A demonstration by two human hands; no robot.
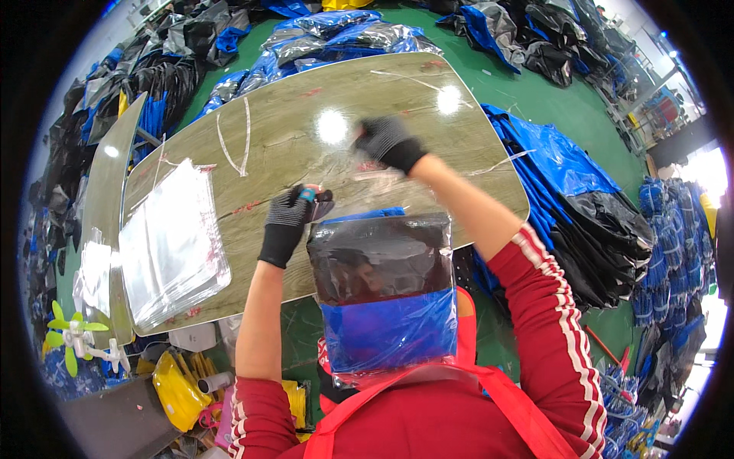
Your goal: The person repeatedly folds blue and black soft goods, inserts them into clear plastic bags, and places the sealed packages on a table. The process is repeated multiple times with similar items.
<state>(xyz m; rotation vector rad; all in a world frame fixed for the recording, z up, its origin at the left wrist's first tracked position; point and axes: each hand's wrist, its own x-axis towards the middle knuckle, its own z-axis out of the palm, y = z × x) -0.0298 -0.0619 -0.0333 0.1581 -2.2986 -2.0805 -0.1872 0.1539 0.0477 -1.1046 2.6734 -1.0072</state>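
A clear plastic bag (382, 260) holding folded black and blue sheeting leans between my body and the table's near edge. Just beyond its top left corner is my left hand (284, 222), in a black and grey striped glove, its fingers curled in. A small teal and reddish spot (308, 193) shows at those fingers; what it belongs to is too small to make out. My right hand (388, 144), gloved alike, is raised over the table beyond the bag. Motion smears its fingers, so their grip is unclear. Below it lies a blurred, see-through strip, perhaps film.
A stack of clear plastic bags (172, 245) lies on the left of the wood-patterned table (275, 138). Thin white strips (245, 145) lie farther back. Blue and black sheeting (581, 206) is heaped against the right side. Wrapped packages (329, 38) sit beyond; a green fan (73, 336) stands lower left.
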